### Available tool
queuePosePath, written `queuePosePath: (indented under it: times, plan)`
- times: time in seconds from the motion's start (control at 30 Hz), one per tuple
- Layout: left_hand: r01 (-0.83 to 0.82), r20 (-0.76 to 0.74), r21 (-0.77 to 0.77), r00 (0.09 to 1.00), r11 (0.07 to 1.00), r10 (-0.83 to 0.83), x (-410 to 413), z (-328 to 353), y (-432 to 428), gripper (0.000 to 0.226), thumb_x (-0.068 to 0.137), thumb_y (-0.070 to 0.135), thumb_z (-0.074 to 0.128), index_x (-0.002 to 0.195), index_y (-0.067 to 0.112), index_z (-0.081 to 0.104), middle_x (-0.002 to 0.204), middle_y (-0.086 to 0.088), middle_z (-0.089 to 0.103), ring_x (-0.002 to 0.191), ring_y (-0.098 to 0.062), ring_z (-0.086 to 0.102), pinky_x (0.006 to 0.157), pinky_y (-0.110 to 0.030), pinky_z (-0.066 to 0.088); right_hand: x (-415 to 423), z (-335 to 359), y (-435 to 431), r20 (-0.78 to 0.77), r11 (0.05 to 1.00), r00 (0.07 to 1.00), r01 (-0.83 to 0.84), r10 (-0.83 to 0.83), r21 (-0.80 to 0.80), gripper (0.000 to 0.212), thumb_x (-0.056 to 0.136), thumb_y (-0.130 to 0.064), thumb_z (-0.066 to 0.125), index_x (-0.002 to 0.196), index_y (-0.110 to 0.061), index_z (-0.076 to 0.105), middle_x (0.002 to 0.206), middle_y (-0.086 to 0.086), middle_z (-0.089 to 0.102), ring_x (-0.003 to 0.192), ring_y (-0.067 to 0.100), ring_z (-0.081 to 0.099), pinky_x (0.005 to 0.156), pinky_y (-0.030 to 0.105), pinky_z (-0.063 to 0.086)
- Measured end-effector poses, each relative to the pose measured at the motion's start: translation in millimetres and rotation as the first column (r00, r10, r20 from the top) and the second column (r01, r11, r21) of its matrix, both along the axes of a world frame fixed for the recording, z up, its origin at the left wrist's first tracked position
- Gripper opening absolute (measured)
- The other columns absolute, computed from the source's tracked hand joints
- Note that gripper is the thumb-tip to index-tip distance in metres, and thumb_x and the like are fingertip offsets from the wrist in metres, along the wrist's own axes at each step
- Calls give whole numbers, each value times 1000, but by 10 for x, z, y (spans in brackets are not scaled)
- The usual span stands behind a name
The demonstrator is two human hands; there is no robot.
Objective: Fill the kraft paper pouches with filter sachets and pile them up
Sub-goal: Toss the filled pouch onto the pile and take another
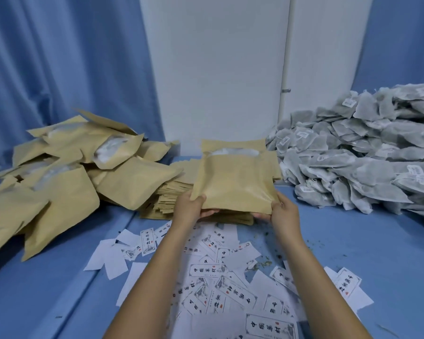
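I hold one kraft paper pouch (235,178) upright above the middle of the table, its open mouth at the top showing white filter material inside. My left hand (194,207) grips its lower left corner, and my right hand (280,210) grips its lower right corner. Beneath the pouch lies a flat stack of empty kraft pouches (174,194). A loose heap of filled pouches (66,177) spreads over the left side. A big mound of grey filter sachets (360,157) with small white tags fills the right side.
Several white printed paper labels (220,277) lie scattered on the blue table surface (47,289) between my forearms and the stack. Small dark crumbs dot the cloth at the right. A blue curtain (59,57) and a white wall stand behind.
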State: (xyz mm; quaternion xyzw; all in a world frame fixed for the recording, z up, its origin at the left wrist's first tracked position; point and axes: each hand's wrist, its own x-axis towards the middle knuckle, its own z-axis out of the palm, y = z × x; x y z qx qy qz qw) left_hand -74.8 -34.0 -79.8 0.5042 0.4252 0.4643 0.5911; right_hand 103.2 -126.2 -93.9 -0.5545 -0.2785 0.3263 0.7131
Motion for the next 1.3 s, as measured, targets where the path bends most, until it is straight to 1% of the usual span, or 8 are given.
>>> queuePosePath:
  times: [0.13, 0.37, 0.53, 0.77, 0.97, 1.13, 1.2, 1.3]
  plan:
    - [-61, 19, 72, 998, 996, 60, -344, 252, 15, 24, 97, 2, 49, 120, 9, 55, 108, -9, 58, 86, -25, 64, 56, -29, 59, -311, 139, 147, -139, 998, 990, -19, 26, 57, 39, 101, 1, 33, 135, -6, 50, 134, 11, 48, 103, 39, 61, 53, 25, 59]
    - [-300, 150, 52, 945, 952, 290, -1677, 257, -132, 33, 100, -3, 37, 128, 7, 49, 120, -18, 55, 101, -39, 58, 57, -33, 60, -1516, 233, 424, -96, 971, 966, -239, 241, 32, 39, 101, 0, 30, 131, -14, 51, 90, 6, 61, 40, 13, 59, 34, 20, 43]
    - [-471, 232, 13, 859, 882, 456, -2677, 264, -329, 25, 99, -4, 36, 118, 3, 51, 104, -14, 61, 82, -35, 67, 60, -33, 60, -2553, 316, 643, -174, 916, 902, -401, 395, 6, 39, 96, 2, 31, 114, -19, 59, 59, 5, 45, 39, 12, 36, 37, 23, 35]
    - [-520, 475, -166, 702, 838, 530, -3436, 385, -256, 27, 98, 22, 55, 118, 8, 44, 109, -18, 56, 96, -29, 61, 95, -40, 50, -3388, 560, 1001, -594, 660, 426, -709, 682, 249, 30, 100, -22, 51, 125, -5, 50, 123, 26, 58, 104, 38, 64, 83, 37, 56]
    - [-216, 125, -188, 962, 958, 241, -2713, 114, -97, 26, 100, 22, 47, 119, 5, 48, 114, -20, 59, 92, -31, 61, 91, -39, 48, -3048, 140, 1074, 222, 815, 787, -530, 576, -235, 17, 94, -5, 51, 103, -2, 65, 110, 17, 67, 89, 28, 66, 68, 31, 50]
    - [-14, -151, -118, 988, 993, -4, -1740, 93, 63, 10, 98, 19, 53, 97, 11, 59, 104, -11, 66, 83, -20, 65, 74, -27, 52, -1810, 88, 1184, 920, 972, 348, 81, 181, -222, 39, 85, -12, 58, 123, -3, 59, 138, 19, 49, 124, 33, 48, 97, 36, 42]
    - [70, -283, -51, 956, 996, -82, -1361, 86, 106, 10, 96, 19, 55, 89, 18, 62, 100, -5, 67, 82, -17, 66, 69, -24, 52, -1275, 107, 1221, 951, 922, 89, 234, 296, -308, 75, 84, -41, 67, 143, -6, 37, 157, 18, 20, 146, 31, 18, 116, 42, 20]
    - [193, -514, 66, 847, 979, -132, -883, 53, 147, 13, 94, 25, 55, 103, 20, 65, 112, -3, 66, 93, -15, 66, 67, -22, 50, -723, 64, 1198, 850, 787, 41, 355, 526, -504, 110, 73, -68, 66, 152, -10, 15, 161, 17, 5, 149, 30, 3, 120, 43, 3]
